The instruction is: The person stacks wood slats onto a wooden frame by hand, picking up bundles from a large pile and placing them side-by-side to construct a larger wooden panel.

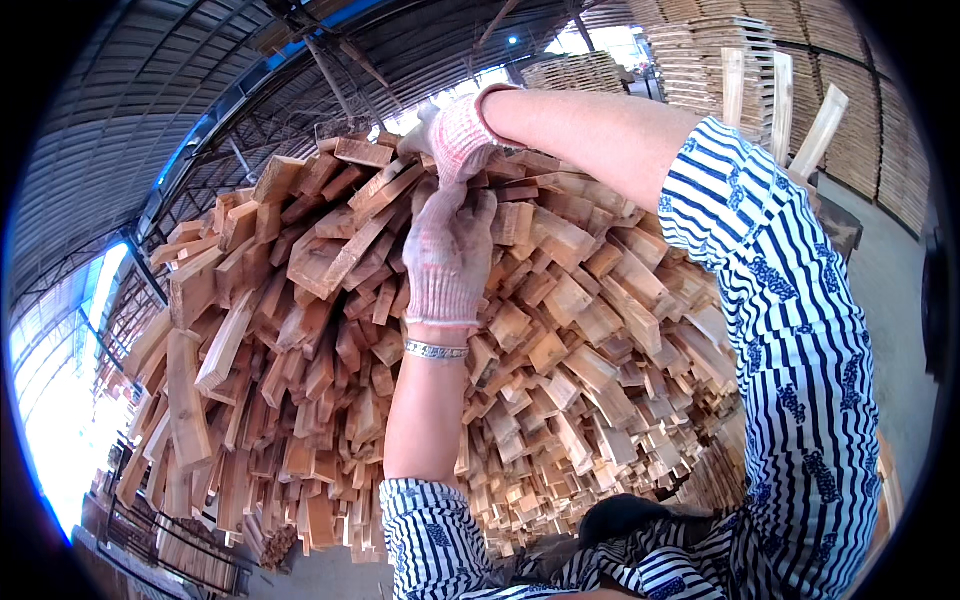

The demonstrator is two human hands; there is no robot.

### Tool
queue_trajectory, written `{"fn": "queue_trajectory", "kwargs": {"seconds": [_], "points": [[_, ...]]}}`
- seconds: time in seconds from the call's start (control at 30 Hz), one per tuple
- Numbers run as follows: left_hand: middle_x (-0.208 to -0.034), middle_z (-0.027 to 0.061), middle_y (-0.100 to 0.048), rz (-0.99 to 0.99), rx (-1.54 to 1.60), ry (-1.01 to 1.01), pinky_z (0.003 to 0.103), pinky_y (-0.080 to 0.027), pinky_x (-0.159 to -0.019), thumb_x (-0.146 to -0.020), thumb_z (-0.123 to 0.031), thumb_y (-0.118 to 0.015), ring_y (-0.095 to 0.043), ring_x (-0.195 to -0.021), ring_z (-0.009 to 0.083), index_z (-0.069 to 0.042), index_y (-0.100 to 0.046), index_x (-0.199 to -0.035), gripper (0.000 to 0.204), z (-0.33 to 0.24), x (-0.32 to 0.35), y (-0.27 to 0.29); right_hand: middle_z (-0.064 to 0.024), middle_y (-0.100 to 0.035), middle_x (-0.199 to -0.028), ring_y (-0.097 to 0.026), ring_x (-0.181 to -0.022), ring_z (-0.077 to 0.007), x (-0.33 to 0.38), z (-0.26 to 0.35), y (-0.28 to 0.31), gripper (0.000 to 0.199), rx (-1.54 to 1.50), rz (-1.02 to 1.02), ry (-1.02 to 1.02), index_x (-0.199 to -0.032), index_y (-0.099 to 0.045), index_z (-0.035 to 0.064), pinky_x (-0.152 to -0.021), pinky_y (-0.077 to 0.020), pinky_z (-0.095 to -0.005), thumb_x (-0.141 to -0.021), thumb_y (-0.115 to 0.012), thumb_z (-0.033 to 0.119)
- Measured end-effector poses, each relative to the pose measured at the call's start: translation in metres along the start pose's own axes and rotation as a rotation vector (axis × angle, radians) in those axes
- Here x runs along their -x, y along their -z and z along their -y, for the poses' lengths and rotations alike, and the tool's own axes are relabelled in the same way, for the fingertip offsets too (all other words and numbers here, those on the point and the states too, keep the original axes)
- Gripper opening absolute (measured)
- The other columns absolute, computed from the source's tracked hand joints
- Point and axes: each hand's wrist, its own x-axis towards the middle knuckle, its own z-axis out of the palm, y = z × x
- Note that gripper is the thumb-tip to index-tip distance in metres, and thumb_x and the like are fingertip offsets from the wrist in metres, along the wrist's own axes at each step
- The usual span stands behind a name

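My left hand [447,255], in a pale pink-and-white knitted glove with a bracelet at the wrist, reaches up against the upper middle of a large pile of wooden boards [590,330]. Just above it, at the top of the pile, is my right hand [462,140], gloved alike, its arm bent in from the right. The right hand overlaps the left and partly covers its fingertips. Fingers of both hands are hidden or blurred among the board ends, so their grip does not show. Beside the left hand, a board [360,250] juts out at a slant.
Board ends stick out unevenly toward me, such as a long board [187,395] at the left. Upright boards [780,105] stand at the right, before tall stacks of lumber [850,120]. Grey floor [890,270] lies at the right; a metal rack [195,560] is at the lower left.
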Motion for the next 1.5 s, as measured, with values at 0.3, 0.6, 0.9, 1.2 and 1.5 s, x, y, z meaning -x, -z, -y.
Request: {"fn": "queue_trajectory", "kwargs": {"seconds": [0.3, 0.6, 0.9, 1.2, 1.5], "points": [[-0.129, 0.0153, -0.061, 0.018, -0.159, 0.133, 0.035, -0.050, -0.090, -0.089, 0.002, -0.056, -0.061, -0.110, 0.0221, 0.001, -0.050, -0.135, 0.046, 0.066, 0.001, -0.069, -0.0226, -0.007, -0.168, -0.055, -0.130, -0.0368, 0.094, -0.053, -0.029, 0.086, -0.191, -0.082, -0.102, -0.162, -0.025, 0.0271, -0.090, -0.0579, -0.0377, -0.088, -0.068, 0.021], [-0.161, 0.0118, -0.036, 0.593, 0.105, 0.035, 0.051, -0.025, -0.123, -0.087, -0.016, -0.069, -0.037, -0.146, 0.0269, -0.011, -0.037, -0.155, 0.075, 0.067, 0.133, -0.064, -0.0221, -0.036, -0.158, -0.058, -0.127, -0.0372, 0.258, -0.010, -0.023, 0.085, 0.040, -0.384, -0.012, -0.151, -0.047, 0.0242, -0.094, -0.0563, -0.0442, -0.077, -0.084, 0.037], [-0.157, 0.0308, -0.027, 0.312, 0.099, -0.048, 0.055, -0.032, -0.120, -0.096, -0.053, -0.060, -0.036, -0.145, 0.0389, 0.004, -0.022, -0.155, 0.090, -0.027, 0.122, 0.015, -0.0210, -0.044, -0.153, -0.058, -0.127, -0.0379, 0.247, -0.069, -0.047, 0.086, -0.748, -0.441, -0.316, -0.157, -0.037, 0.0164, -0.097, -0.0581, -0.0426, -0.094, -0.042, 0.074], [-0.142, 0.0189, -0.053, 0.053, -0.199, 0.006, 0.047, -0.043, -0.115, -0.097, -0.042, -0.066, -0.052, -0.131, 0.0273, 0.001, -0.040, -0.145, 0.069, -0.011, 0.081, -0.064, -0.0088, -0.066, -0.119, -0.064, -0.106, -0.0173, 0.171, -0.051, -0.082, 0.060, -1.469, -0.148, -0.144, -0.134, -0.059, 0.0115, -0.086, -0.0565, -0.0355, -0.100, -0.051, 0.060], [-0.126, 0.0165, -0.066, 0.242, -0.130, 0.374, 0.037, -0.064, -0.081, -0.106, -0.046, -0.047, -0.071, -0.099, 0.0265, 0.000, -0.057, -0.133, 0.054, 0.011, 0.028, -0.070, -0.0137, -0.067, -0.119, -0.070, -0.093, -0.0145, 0.208, -0.039, -0.100, 0.053, -1.662, -0.275, -0.321, -0.130, -0.058, 0.0053, -0.070, -0.0626, -0.0290, -0.101, -0.055, 0.050]]}}
